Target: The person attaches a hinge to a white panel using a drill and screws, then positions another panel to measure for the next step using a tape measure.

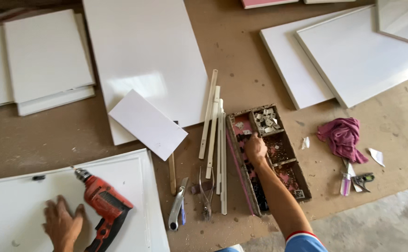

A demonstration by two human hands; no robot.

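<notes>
Head cam looks straight down at a brown board floor covered in white panels. Right hand [255, 148] is reaching up the frame into a long wooden compartment tray [302, 184] sitting just right of centre. Its fingers are curled down inside, right about where the narrow left channel meets the middle section, so whatever they're after is directly under the fingertips. Can't tell if they've actually pinched anything, the back of the hand hides it.

The tray's long axis runs from upper left to lower right, roughly in line with the forearm. Contents: the top compartment holds a heap of small white plastic fittings [265, 120], just above the hand and near it. The middle and lower sections look like dark loose bits, probably screws, too small to be sure. The long left channel has dark stuff along it too.

Left hand [63, 224] is way off in the lower left, flat and spread open on a white framed panel [134, 163], holding nothing. A red power drill [103, 201] lies just beside it, bit pointing to the upper left, maybe touching the thumb side. So the right hand is by far the nearer one to the tray.

Between them: white strips [212, 126] lying mostly up and down, pliers [206, 196], and a utility knife [177, 205]. A pink rag [344, 136] sits to the tray's right.
</notes>
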